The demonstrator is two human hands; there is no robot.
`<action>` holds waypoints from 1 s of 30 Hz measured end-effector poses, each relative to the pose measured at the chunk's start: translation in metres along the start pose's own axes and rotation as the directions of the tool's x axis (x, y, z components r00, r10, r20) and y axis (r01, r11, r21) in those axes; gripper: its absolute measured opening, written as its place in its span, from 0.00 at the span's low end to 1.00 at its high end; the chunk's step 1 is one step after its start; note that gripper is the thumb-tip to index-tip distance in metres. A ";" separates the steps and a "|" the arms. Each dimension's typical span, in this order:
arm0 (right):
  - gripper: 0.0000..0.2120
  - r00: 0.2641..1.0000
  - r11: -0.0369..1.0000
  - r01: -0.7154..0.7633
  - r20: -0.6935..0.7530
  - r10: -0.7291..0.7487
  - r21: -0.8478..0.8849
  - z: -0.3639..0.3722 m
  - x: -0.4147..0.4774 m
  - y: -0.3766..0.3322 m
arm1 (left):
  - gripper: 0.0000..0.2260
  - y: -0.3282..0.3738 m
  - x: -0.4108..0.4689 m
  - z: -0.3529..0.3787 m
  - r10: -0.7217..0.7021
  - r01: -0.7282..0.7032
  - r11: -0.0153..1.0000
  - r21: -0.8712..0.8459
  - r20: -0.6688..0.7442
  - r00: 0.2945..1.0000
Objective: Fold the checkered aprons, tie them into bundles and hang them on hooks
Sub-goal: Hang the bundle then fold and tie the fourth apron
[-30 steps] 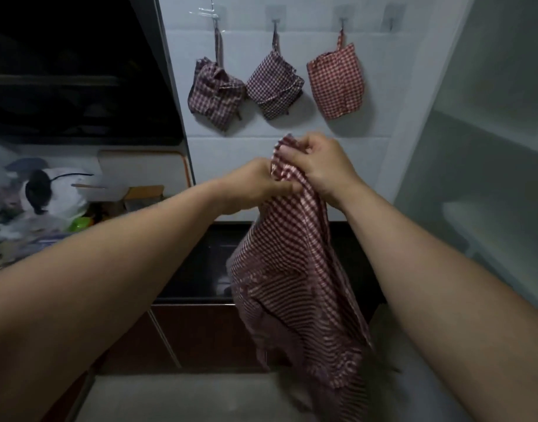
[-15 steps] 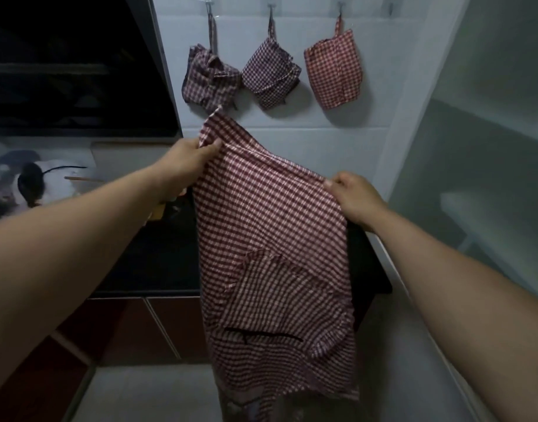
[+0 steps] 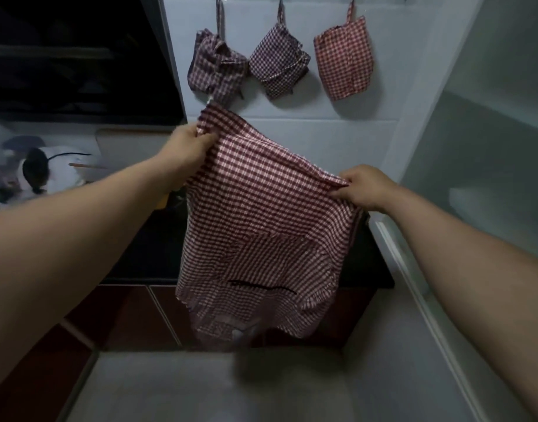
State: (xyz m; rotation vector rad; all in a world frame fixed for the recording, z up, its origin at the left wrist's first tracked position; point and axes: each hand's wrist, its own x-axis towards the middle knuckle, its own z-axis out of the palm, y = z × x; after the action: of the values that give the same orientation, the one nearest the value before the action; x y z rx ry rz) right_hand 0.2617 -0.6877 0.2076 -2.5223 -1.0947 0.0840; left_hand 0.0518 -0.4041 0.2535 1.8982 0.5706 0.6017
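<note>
**Holding a red checkered apron (image 3: 261,214) spread out in mid-air**

Standing on a pale grey floor (image 3: 200,388) directly beneath the apron, both bare forearms reaching forward.

Pinching the apron's upper left corner with the left hand (image 3: 188,144), fingers curled round a bunch of cloth, the higher of the two grips. Gripping the apron's right edge with the right hand (image 3: 365,187), fingers closed on the fabric, lower than the left-hand corner, so slanting the top edge down to the right. Letting the rest hang free, with a patch pocket (image 3: 270,263) low on the cloth, facing the camera, and a dark slit opening under it.

Behind the apron's lower half: reddish-brown cabinet fronts (image 3: 124,315) under a dark countertop (image 3: 149,248). Left of the apron: a white-and-black item (image 3: 36,172), too blurred to name. Right of the apron: pale shelving (image 3: 474,178).

Above and behind the apron, on the white tiled wall (image 3: 322,138): three tied bundles hanging by straps running off the top edge. Just above the raised corner, a crumpled maroon bundle (image 3: 216,68); next to the right, a dark purple bundle (image 3: 278,65); furthest right, a flat red bundle (image 3: 344,65).
</note>
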 end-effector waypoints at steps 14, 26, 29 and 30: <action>0.09 0.996 1.000 -0.028 0.090 0.028 0.007 0.016 -0.019 0.019 | 0.11 -0.018 0.002 -0.001 -0.079 0.052 0.980 -0.193 -0.139 0.987; 0.06 0.960 0.916 0.269 -0.005 -0.280 0.298 0.002 -0.003 -0.082 | 0.12 -0.007 -0.045 0.082 0.100 -0.132 0.991 0.019 0.547 0.831; 0.07 0.960 0.954 0.267 0.048 -0.275 0.138 0.010 -0.002 -0.068 | 0.10 -0.010 -0.047 0.075 0.056 -0.077 0.997 0.025 0.478 0.876; 0.06 0.969 0.971 0.240 0.056 -0.240 0.011 0.015 -0.002 -0.059 | 0.10 -0.011 -0.047 0.072 0.040 -0.054 0.998 0.019 0.451 0.892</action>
State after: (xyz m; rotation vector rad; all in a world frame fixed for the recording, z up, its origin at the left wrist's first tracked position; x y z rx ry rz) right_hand 0.2165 -0.6479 0.2153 -2.3758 -1.4117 0.0917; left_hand 0.0602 -0.4793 0.2106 1.9984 0.2320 0.1648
